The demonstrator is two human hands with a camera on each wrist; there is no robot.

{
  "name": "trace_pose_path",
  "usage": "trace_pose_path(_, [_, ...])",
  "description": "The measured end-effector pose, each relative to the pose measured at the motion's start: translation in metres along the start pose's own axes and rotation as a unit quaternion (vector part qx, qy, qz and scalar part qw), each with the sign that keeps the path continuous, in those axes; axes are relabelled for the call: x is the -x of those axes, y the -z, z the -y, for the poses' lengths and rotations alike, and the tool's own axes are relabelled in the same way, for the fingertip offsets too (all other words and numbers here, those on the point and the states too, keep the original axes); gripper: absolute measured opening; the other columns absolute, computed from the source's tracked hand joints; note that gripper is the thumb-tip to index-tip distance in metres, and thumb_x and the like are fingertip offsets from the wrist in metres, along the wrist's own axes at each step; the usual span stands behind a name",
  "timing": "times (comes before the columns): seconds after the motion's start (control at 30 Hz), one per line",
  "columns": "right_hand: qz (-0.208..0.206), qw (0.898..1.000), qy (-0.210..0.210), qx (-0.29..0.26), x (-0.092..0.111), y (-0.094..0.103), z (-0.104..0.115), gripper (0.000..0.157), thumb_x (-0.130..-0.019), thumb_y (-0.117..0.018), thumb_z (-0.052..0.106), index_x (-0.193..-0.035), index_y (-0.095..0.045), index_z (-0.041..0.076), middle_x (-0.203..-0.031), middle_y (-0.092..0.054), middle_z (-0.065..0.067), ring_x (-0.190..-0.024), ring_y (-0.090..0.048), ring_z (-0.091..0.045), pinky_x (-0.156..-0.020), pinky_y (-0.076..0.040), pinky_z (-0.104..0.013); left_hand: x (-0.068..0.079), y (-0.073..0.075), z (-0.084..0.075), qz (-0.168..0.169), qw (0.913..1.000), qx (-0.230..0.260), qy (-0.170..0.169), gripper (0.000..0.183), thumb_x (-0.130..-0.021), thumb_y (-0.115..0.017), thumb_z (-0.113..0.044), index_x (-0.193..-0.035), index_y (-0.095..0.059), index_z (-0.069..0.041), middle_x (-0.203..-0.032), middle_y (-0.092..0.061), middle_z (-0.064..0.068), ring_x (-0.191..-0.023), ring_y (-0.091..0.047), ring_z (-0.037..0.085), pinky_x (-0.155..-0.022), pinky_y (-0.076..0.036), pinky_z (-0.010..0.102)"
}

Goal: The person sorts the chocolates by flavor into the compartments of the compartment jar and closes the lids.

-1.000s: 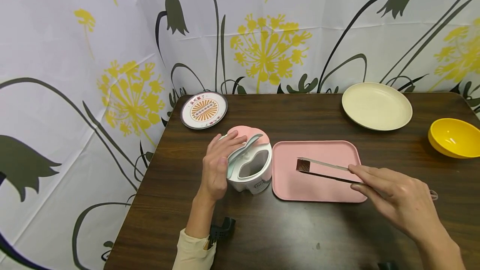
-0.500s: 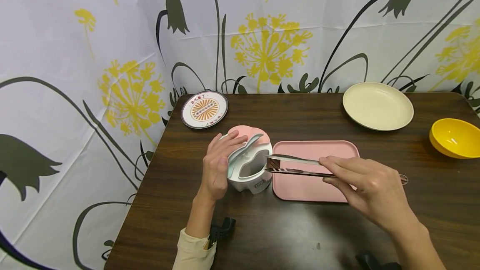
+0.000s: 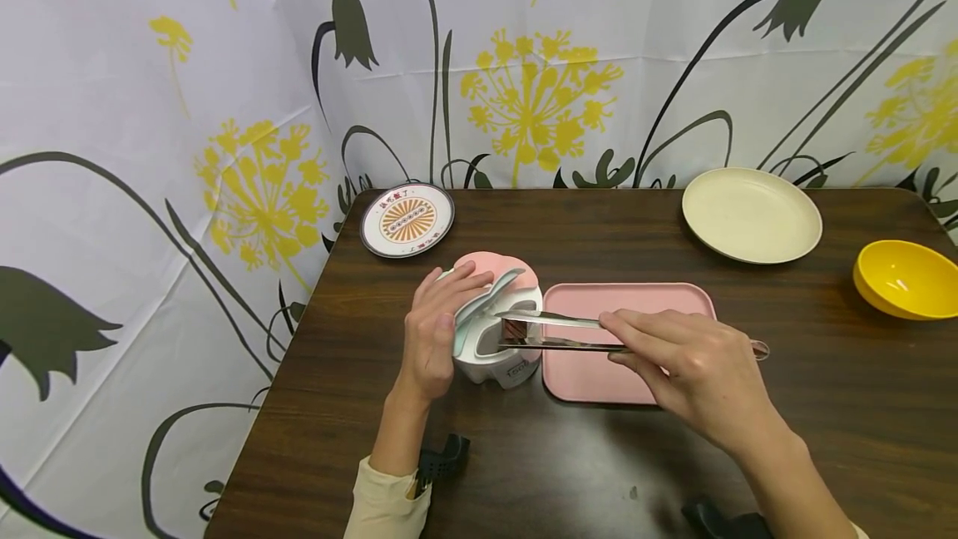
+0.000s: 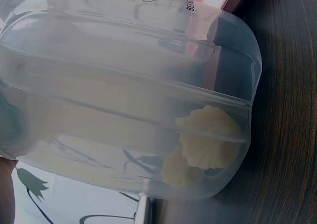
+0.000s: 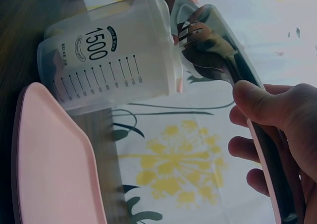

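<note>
A translucent storage jar (image 3: pixel 490 368) marked 1500 stands upright, its pale blue-green flap (image 3: pixel 479 306) raised above the lid opening. My left hand (image 3: pixel 430 335) rests against the flap and lid with its fingers extended. In my right hand (image 3: pixel 692 364) I pinch metal tongs (image 3: pixel 576 346), held nearly level. Their tips grip a small dark brown block (image 3: pixel 514 328) over the opening. In the right wrist view, the tongs (image 5: pixel 257 75) show a forked tip at the jar's mouth. Pale shell-shaped pieces (image 4: pixel 210 140) lie at the bottom of the jar in the left wrist view.
A pink tray (image 3: pixel 591 381) lies just right of the jar, below the tongs. Behind stand a patterned plate (image 3: pixel 407 220) at left and a cream plate (image 3: pixel 752 215) at right. A yellow bowl (image 3: pixel 906 281) sits at the far right.
My right hand has carried the tongs and brown block leftward, from above the pink tray to over the jar's opening. My left hand has stayed at the raised flap.
</note>
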State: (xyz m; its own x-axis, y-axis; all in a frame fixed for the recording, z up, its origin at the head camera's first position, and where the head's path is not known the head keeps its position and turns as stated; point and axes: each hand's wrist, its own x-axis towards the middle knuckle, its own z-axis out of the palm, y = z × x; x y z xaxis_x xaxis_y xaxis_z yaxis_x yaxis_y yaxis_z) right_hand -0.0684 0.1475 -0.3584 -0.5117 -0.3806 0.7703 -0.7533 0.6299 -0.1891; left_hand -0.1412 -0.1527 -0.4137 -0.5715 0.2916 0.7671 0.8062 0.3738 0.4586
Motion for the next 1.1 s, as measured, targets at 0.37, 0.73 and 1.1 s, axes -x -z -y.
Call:
trace_pose_path(0.37, [0.012,1.0,-0.004,0.003,0.0015,-0.0028,-0.0009,0.04,-0.101,-0.05,0.042,-0.113,-0.075,0.013,-0.1,-0.074,0.002,-0.079,-0.07,-0.018,-0.069,-0.053,-0.037,0.0007,-0.0001,0.0012,0.002,1.0,-0.004,0.002,0.058,-0.1,-0.021,-0.029,-0.11,-0.073,-0.006,-0.12,-0.069,0.008,-0.122,-0.056,0.032,-0.107,-0.024,0.059])
trace_pose_path(0.73, [0.014,1.0,-0.009,0.005,0.002,-0.0006,-0.0006,0.041,-0.101,-0.05,0.043,-0.114,-0.075,0.012,-0.1,-0.074,0.0,-0.08,-0.07,-0.019,-0.068,-0.052,-0.038,0.001,-0.0004,0.001,0.0,1.0,0.002,0.003,0.058,-0.1,-0.02,-0.03,-0.109,-0.073,-0.006,-0.119,-0.069,0.008,-0.122,-0.056,0.032,-0.107,-0.024,0.06])
trace_pose_path(1.1, [0.019,1.0,-0.017,0.009,0.0052,0.0009,-0.0012,0.042,-0.101,-0.049,0.044,-0.116,-0.074,0.014,-0.102,-0.074,0.001,-0.081,-0.071,-0.019,-0.068,-0.052,-0.039,0.0005,0.0001,0.0006,0.001,1.0,0.0,0.003,0.059,-0.1,-0.02,-0.031,-0.109,-0.073,-0.006,-0.119,-0.069,0.008,-0.122,-0.056,0.032,-0.107,-0.024,0.059])
